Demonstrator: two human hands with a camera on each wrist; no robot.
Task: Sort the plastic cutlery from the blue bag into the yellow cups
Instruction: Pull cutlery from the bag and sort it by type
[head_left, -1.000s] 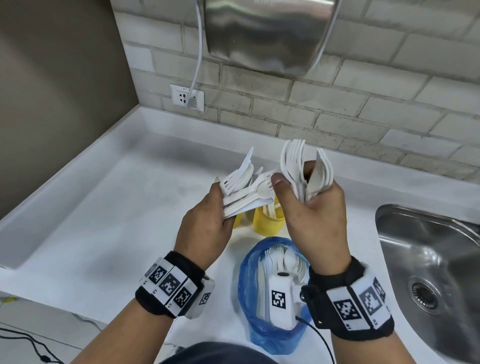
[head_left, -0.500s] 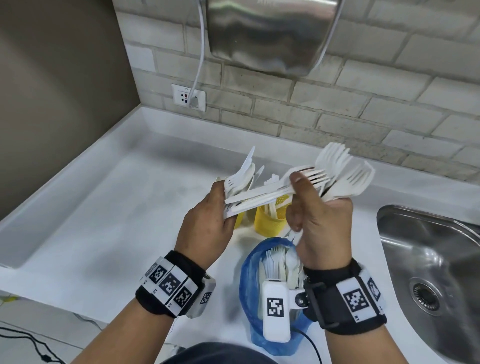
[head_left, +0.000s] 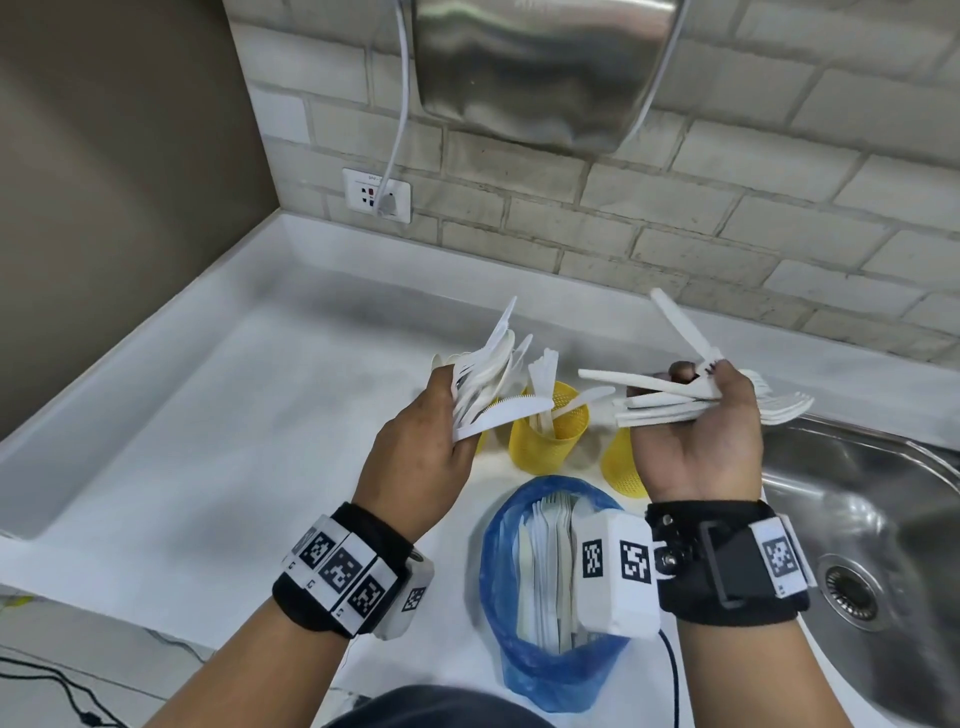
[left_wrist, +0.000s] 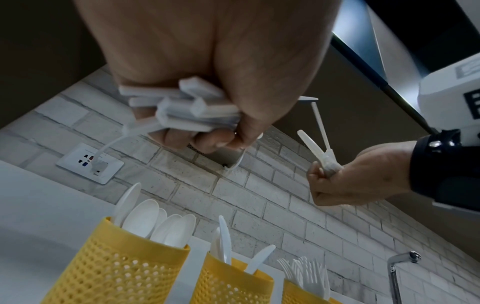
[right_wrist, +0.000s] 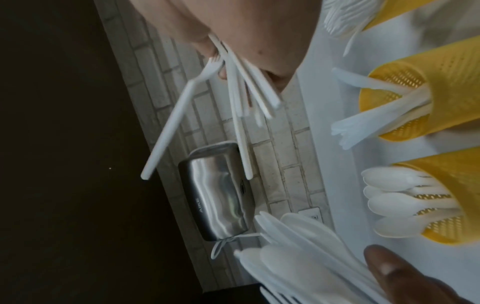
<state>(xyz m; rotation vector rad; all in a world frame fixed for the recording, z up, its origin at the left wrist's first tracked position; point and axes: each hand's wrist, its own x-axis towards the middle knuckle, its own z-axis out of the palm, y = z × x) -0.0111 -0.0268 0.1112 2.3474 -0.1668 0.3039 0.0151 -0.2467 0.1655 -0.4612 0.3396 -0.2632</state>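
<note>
Left hand (head_left: 415, 457) grips mixed cutlery (head_left: 488, 384); right hand (head_left: 696, 441) clamps forks (head_left: 727, 402). Below, 3 yellow cups (left_wrist: 228, 281) stand on the bench (head_left: 208, 441); blue bag (head_left: 540, 670) near, sink (head_left: 883, 519) right.

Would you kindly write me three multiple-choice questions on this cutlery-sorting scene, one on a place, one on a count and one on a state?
1. Where is the blue bag?
A. In the sink
B. On the counter, nearer the person than the cups
C. On the wall

2. How many yellow cups stand in the left wrist view?
A. One
B. Three
C. Five

3. What is the right hand doing?
A. Gripping forks
B. Lying flat and empty
C. Turning the tap

Answers:
1 B, it stands below the cups in the head view.
2 B, spoons, knives and forks each fill one.
3 A, its fingers curl round the handles.
</note>
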